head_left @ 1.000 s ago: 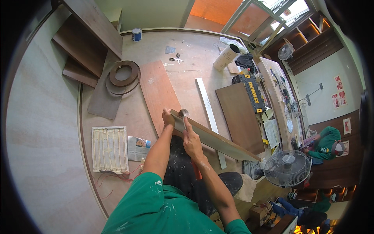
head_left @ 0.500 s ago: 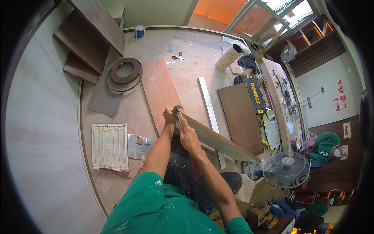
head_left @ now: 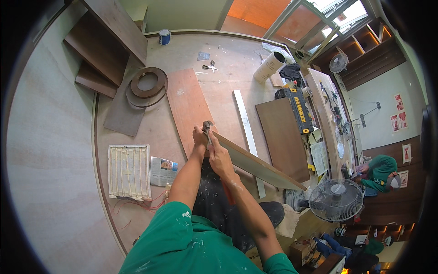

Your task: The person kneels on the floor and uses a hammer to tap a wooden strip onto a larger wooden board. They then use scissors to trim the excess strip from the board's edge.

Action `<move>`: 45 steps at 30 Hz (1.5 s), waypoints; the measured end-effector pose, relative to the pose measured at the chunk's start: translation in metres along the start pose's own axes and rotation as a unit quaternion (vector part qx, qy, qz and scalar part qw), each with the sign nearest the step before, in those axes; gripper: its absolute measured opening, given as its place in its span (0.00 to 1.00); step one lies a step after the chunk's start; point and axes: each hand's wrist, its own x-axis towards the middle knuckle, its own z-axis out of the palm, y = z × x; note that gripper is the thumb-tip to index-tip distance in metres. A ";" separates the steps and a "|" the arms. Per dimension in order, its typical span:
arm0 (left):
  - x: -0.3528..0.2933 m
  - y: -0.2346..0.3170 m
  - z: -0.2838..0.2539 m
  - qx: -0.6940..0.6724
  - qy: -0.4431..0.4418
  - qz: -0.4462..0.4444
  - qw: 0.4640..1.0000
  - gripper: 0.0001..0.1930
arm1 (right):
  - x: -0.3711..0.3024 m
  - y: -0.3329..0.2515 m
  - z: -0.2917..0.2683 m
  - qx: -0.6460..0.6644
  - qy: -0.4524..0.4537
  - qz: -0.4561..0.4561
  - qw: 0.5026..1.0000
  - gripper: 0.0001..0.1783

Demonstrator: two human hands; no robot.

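"So, where are the person's two hands?"

"Close together, near the middle of the view. The right hand (head_left: 221, 160) is wrapped around a hammer (head_left: 207, 124), one finger stretched along the shaft toward the metal head. The left hand (head_left: 199, 138) grips the upper end of a long board (head_left: 260, 170), just beside that head."

"And how does the board lie?"

"It slants from the hands toward the lower right, its narrow brown edge upward and its pale face toward the person. The far end reaches near a round fan (head_left: 336, 198). Whether the hammer's head touches the board cannot be told from this angle."

"What surrounds it?"

"Beyond the hands, a reddish panel (head_left: 189, 100) lies flat. To the right are a white strip (head_left: 244, 114), a brown panel (head_left: 280, 141) and a black-and-yellow toolbox (head_left: 293, 101). To the left are coiled brown bands (head_left: 161, 77), a newspaper (head_left: 162, 176) and a ribbed pale panel (head_left: 129, 171). At far right, a co-worker in green (head_left: 381, 172) bends forward."
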 end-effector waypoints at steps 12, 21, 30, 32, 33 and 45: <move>0.019 -0.028 -0.002 -0.060 -0.020 -0.025 0.998 0.29 | 0.011 0.005 0.000 0.015 0.031 -0.026 0.999 0.31; 0.013 -0.034 0.002 -0.154 -0.062 -0.076 0.983 0.29 | -0.001 0.006 -0.013 0.055 0.019 0.016 0.998 0.31; 0.015 -0.022 0.001 -0.143 -0.038 -0.045 0.988 0.31 | -0.003 0.011 -0.012 0.046 0.050 -0.015 0.998 0.31; 0.009 -0.015 0.006 -0.144 -0.008 -0.074 0.987 0.32 | -0.010 0.020 -0.014 0.029 0.053 -0.015 0.998 0.31; 0.011 -0.010 0.006 -0.143 0.009 -0.083 0.986 0.32 | -0.010 0.019 -0.016 0.031 0.037 0.003 0.999 0.31; -0.005 0.014 0.005 -0.104 0.001 -0.041 0.994 0.29 | -0.007 0.010 -0.013 0.029 0.002 0.004 1.000 0.31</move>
